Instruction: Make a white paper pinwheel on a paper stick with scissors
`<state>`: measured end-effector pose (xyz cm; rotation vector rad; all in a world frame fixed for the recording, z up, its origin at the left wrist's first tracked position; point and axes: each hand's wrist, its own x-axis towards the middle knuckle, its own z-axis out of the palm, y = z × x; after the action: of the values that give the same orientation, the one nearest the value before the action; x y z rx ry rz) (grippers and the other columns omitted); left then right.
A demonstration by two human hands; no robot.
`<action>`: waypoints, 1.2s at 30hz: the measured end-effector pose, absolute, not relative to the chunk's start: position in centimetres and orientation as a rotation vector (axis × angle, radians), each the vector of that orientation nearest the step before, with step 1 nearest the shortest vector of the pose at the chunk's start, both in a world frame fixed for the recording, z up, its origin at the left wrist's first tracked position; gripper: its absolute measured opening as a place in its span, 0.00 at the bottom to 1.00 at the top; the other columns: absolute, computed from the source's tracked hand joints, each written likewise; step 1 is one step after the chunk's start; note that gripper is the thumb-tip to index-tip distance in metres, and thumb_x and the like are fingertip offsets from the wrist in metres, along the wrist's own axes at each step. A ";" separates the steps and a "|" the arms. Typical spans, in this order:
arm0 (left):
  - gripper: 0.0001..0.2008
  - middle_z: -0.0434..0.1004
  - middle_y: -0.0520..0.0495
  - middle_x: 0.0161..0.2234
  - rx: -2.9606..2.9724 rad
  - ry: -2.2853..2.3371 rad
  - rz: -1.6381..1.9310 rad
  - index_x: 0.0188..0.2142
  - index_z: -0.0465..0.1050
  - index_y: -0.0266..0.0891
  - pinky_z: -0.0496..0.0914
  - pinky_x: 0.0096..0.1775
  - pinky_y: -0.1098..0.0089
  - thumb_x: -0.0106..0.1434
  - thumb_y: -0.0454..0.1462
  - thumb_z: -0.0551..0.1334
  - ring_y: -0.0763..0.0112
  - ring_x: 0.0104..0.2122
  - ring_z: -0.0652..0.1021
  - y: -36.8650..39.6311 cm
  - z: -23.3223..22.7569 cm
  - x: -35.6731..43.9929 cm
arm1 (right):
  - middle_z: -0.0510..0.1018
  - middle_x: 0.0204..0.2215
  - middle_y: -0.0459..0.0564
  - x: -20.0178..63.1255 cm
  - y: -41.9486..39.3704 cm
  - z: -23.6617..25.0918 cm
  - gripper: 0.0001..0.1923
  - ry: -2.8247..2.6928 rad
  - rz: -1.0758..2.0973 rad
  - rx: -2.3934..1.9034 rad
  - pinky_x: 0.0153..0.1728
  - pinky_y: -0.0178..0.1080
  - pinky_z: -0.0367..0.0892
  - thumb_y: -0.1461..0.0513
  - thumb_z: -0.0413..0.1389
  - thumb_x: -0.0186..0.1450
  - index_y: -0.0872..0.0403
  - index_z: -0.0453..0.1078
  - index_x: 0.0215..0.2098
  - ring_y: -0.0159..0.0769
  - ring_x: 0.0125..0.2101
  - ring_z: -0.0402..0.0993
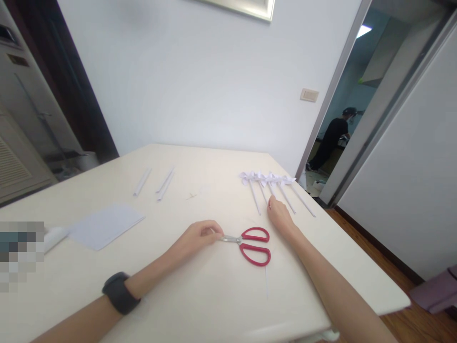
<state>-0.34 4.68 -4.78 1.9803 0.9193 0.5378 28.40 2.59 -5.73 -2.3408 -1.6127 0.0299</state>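
With our left hand [207,232] we have thumb and fingertips pinched together on the blade tips of the red-handled scissors [238,240], which lie in the nearer half of the table [200,305], handles toward its right edge. Our right hand [280,214] is over the sticks of the white paper pinwheels [267,179], touching near the middle one; we cannot tell whether its fingers are closed on it. The pinwheels lie in a row beside the far part of the right edge, heads toward the far right corner. Toward the left edge we see white paper sheets [107,226] and, farther off, white paper tubes [166,183]. We wear a black wristband [121,293]. Beyond the left edge, a small brown plate [17,59] is too small for us to read.
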 end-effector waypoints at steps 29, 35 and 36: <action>0.11 0.71 0.51 0.24 1.964 0.916 0.507 0.30 0.74 0.38 0.61 0.29 0.72 0.55 0.42 0.58 0.67 0.27 0.70 3.8 -3.4 -0.4 | 0.70 0.48 0.54 39.7 -0.3 -4.2 0.17 -0.945 -0.036 -2.756 0.42 0.47 0.69 0.59 0.53 0.66 0.57 0.65 0.51 0.39 0.43 0.71; 0.12 0.72 0.50 0.24 1.966 0.919 0.487 0.31 0.74 0.39 0.61 0.28 0.72 0.55 0.43 0.58 0.66 0.27 0.71 3.8 -3.3 -0.5 | 0.71 0.48 0.54 41.3 -0.2 -5.5 0.16 -0.828 -0.025 -2.779 0.42 0.46 0.70 0.59 0.53 0.66 0.56 0.65 0.50 0.39 0.43 0.71; 0.12 0.72 0.50 0.24 1.964 0.919 0.485 0.31 0.74 0.39 0.61 0.28 0.72 0.55 0.43 0.58 0.66 0.26 0.71 3.7 -3.3 -0.5 | 0.71 0.48 0.54 41.4 -0.1 -5.6 0.16 -0.823 -0.039 -2.773 0.42 0.46 0.70 0.59 0.52 0.66 0.56 0.65 0.50 0.39 0.43 0.71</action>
<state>-0.53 3.71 -3.29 1.9636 0.9191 0.4852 41.43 -0.11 -5.60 -2.7733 -0.8226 -0.0393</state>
